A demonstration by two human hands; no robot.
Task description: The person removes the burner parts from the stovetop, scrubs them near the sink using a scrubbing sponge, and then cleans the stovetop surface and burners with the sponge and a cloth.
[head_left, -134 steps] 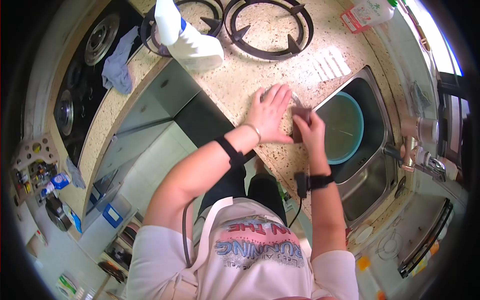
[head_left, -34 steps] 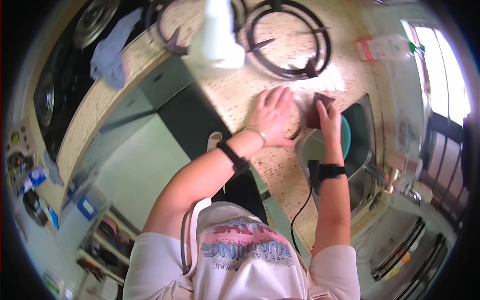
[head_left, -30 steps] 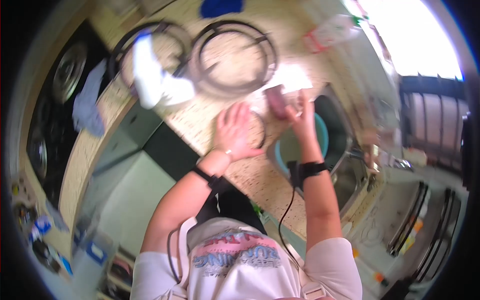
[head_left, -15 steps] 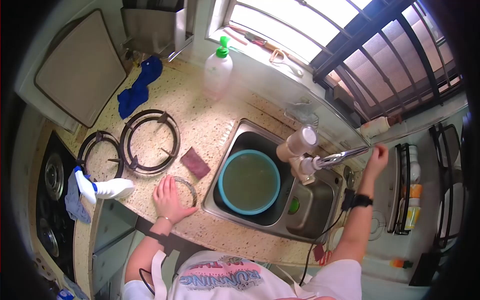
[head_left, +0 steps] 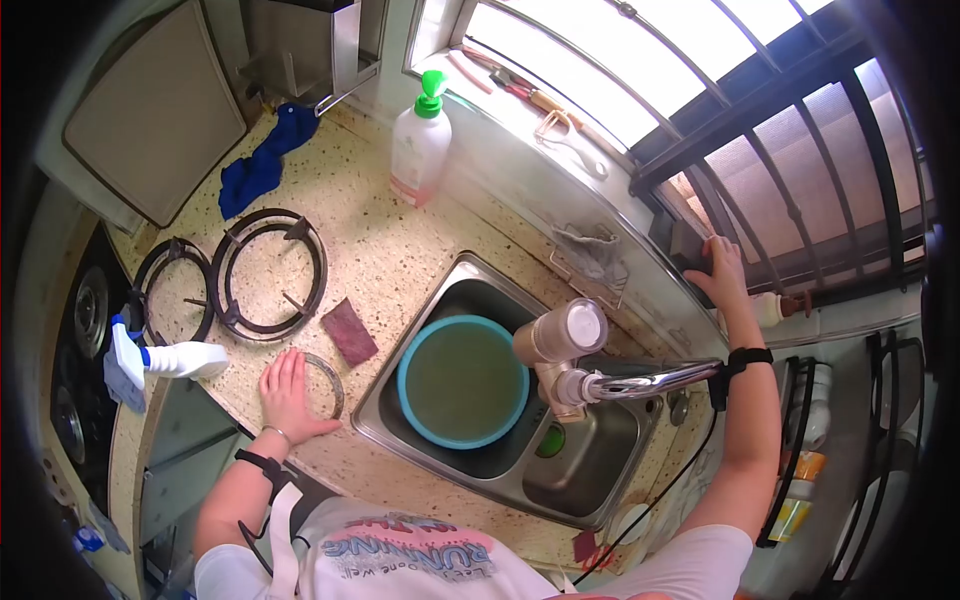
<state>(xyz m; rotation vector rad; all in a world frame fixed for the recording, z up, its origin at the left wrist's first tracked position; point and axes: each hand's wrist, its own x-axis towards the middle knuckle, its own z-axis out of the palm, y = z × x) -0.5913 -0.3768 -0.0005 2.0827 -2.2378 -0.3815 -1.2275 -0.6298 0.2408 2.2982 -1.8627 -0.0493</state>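
Observation:
My left hand [head_left: 287, 400] lies with its fingers spread on the speckled counter [head_left: 420, 490], at the left side of a thin grey ring [head_left: 334, 384]. A dark red scouring pad [head_left: 349, 332] lies flat just above the ring. My right hand [head_left: 722, 275] is raised at the right, beside a dark block [head_left: 686, 243] on the window ledge. Its fingers are apart, with nothing seen in them; whether they touch the block I cannot tell. A blue basin [head_left: 463, 382] of cloudy water sits in the left bowl of the steel sink [head_left: 590, 515].
Two black burner rings [head_left: 270, 275] and a white spray bottle [head_left: 185, 359] are at the left. Behind stand a pump bottle [head_left: 421, 145] and a blue cloth [head_left: 266, 165]. The faucet [head_left: 650, 382] extends over the sink's right side. A peeler [head_left: 572, 145] lies on the sill.
My right hand has let go of the scouring pad, which now lies on the counter, and has moved right and up to the window ledge. The view has turned toward the sink and window.

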